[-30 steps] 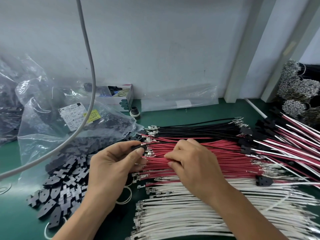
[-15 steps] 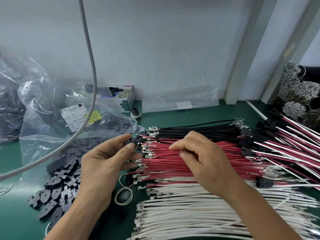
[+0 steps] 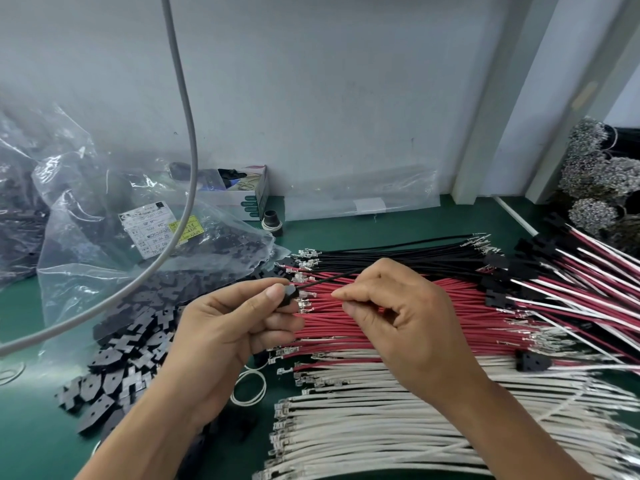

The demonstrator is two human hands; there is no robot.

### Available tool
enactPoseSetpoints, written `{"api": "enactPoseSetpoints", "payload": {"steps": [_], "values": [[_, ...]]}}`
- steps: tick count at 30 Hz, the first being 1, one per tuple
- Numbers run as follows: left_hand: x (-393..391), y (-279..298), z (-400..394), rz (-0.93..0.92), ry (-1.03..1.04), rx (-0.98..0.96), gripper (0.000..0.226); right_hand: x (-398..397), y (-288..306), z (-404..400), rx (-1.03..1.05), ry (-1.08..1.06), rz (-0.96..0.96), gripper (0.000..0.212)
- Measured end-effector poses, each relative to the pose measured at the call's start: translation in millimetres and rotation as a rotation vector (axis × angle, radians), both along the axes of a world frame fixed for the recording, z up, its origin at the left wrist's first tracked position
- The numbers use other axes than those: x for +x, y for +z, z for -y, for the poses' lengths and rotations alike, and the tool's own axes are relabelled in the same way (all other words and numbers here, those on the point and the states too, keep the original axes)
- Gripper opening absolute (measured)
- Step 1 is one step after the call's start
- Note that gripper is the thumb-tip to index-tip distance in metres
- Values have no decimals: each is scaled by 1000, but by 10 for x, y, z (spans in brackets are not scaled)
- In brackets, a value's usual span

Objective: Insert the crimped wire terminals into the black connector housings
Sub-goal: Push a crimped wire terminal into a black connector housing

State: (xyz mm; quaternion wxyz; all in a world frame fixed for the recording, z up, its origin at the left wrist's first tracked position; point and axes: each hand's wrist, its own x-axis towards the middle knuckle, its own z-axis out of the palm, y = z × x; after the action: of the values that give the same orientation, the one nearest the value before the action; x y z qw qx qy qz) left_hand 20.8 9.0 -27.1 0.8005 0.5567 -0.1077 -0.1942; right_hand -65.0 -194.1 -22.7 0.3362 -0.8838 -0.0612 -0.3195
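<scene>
The left hand (image 3: 221,327) pinched a black housing (image 3: 289,295) between thumb and forefinger; the right hand (image 3: 398,317) pinched a black wire (image 3: 327,279) just to its right. The wire ran up-right from the housing, its near end at the housing's right face, so insertion would go leftward along that axis

Black connector housing (image 3: 290,295) pinched in left hand (image 3: 221,337), thin black wire (image 3: 327,279) slanting from it.
</scene>
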Motion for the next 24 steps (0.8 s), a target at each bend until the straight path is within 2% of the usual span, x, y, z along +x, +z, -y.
{"api": "enactPoseSetpoints", "payload": {"steps": [8,15,18,21,24], "values": [[5,-1,-13,-10,-40,11,33,-26,18,-58,21,-31,51,10],[8,1,-14,4,-46,7,33,-23,40,-36,15,-10,9,12],[0,5,-21,19,-65,10,45,-28,49,-47,-19,-10,-12,15],[5,6,-32,26,-67,25,46,-28,60,-57,-64,-13,-22,16],[11,10,-41,46,-73,43,65,-28,71,-56,-182,-9,-27,17]]}}
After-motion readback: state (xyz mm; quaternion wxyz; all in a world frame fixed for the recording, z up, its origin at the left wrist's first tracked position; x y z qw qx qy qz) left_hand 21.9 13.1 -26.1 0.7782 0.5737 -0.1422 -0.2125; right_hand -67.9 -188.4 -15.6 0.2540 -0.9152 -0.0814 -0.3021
